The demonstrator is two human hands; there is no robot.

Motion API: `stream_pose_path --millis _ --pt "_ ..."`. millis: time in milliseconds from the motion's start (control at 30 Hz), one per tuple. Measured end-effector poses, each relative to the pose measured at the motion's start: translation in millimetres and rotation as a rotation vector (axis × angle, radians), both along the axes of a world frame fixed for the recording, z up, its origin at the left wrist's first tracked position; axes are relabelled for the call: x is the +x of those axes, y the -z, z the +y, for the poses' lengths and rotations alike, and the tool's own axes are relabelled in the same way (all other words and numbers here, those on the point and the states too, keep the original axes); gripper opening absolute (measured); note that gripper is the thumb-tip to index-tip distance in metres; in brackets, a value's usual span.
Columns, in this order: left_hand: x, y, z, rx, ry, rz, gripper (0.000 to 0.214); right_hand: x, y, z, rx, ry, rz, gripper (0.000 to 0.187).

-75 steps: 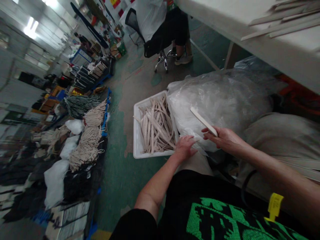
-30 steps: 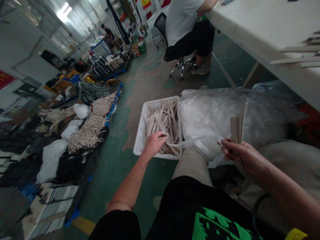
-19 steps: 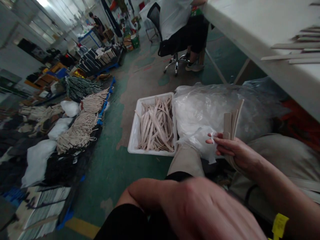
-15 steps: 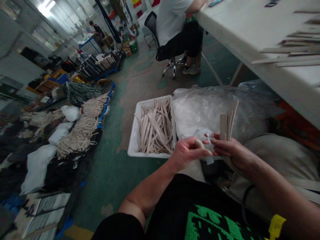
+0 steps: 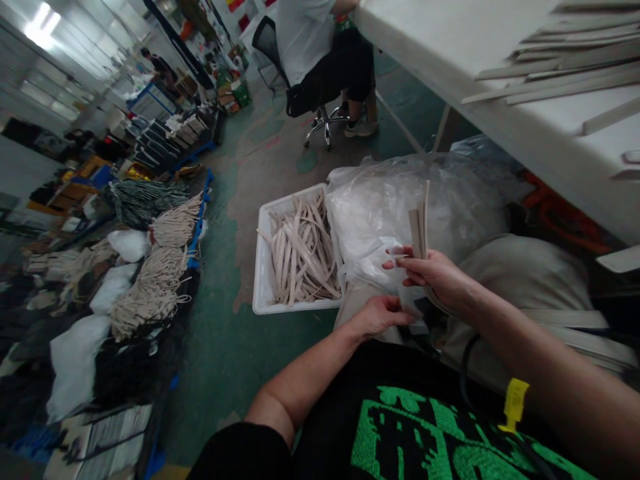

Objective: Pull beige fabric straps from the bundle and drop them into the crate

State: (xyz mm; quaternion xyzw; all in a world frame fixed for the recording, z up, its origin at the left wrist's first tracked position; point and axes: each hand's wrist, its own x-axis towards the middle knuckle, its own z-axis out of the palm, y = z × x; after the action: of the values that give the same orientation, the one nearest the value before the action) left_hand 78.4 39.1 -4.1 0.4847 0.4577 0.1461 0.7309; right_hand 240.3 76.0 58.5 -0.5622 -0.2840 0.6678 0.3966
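Note:
My right hand (image 5: 436, 277) is closed around a bundle of beige flat strips (image 5: 419, 227) that stand upright from its fingers. My left hand (image 5: 376, 315) sits just below it over my knee, fingers curled and pinching the edge of a clear plastic bag (image 5: 400, 207). A white plastic bin (image 5: 260, 267) full of loose beige strips rests on the floor to the left of the bag.
A white table (image 5: 450, 40) with more strips on it runs along the upper right. A person sits on an office chair (image 5: 300, 87) beyond. Bundles of cord and white sacks (image 5: 150, 267) line the floor at left. A grey sack (image 5: 525, 287) lies at right.
My left hand reached into the bin, pulled back toward me, then came to the bag edge below my right hand. My right hand went from one strip to an upright bundle.

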Motion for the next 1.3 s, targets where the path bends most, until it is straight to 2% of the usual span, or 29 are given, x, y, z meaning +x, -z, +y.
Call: stream_pose_path --millis 133,233,333,400,467,633,733,833,967,1133,1300 --pt "3.6 -4.6 -3.0 -0.203 0.109 -0.005 0.007 -1.3 0.3 -0.6 0.018 -0.025 -0.037 0.038" --pt "6.0 -6.5 -10.5 -0.2 0.116 -0.022 0.007 -0.6 1.6 -0.7 0.028 -0.019 -0.057 0.041" --pt "4.9 -6.7 -17.5 -0.191 0.059 -0.062 0.013 -0.7 4.8 0.6 0.036 -0.014 -0.099 0.043" --pt "0.6 -6.4 -17.4 -0.229 -0.061 -0.088 0.025 -1.3 7.2 0.8 0.038 -0.009 -0.161 0.045" --pt "-7.4 -7.4 -11.4 -0.278 -0.259 -0.139 0.04 -1.5 8.9 -1.1 0.047 -0.035 -0.214 0.048" --pt "-38.9 -18.7 19.3 -0.263 -0.789 -0.275 0.064 0.6 13.0 -16.2 0.183 -0.37 -0.226 0.061" --pt "-53.3 -25.1 33.0 -0.206 -0.937 -0.308 0.063 -0.1 17.8 -24.4 0.19 -0.496 -0.204 0.073" --pt "-57.2 -27.5 38.2 -0.186 -0.951 -0.364 0.058 -4.3 19.5 -28.1 0.176 -0.569 -0.209 0.077" --pt "-52.7 -26.1 37.7 -0.235 -0.976 -0.444 0.061 -10.0 13.0 -28.4 0.17 -0.605 -0.328 0.07" --pt "-50.2 -21.1 37.2 -0.217 -0.985 -0.454 0.065 -10.5 8.5 -27.7 0.195 -0.514 -0.425 0.065" --pt "-52.0 -21.7 37.2 -0.158 -1.023 -0.409 0.068 -8.1 18.5 -27.7 0.269 -0.459 -0.597 0.058"
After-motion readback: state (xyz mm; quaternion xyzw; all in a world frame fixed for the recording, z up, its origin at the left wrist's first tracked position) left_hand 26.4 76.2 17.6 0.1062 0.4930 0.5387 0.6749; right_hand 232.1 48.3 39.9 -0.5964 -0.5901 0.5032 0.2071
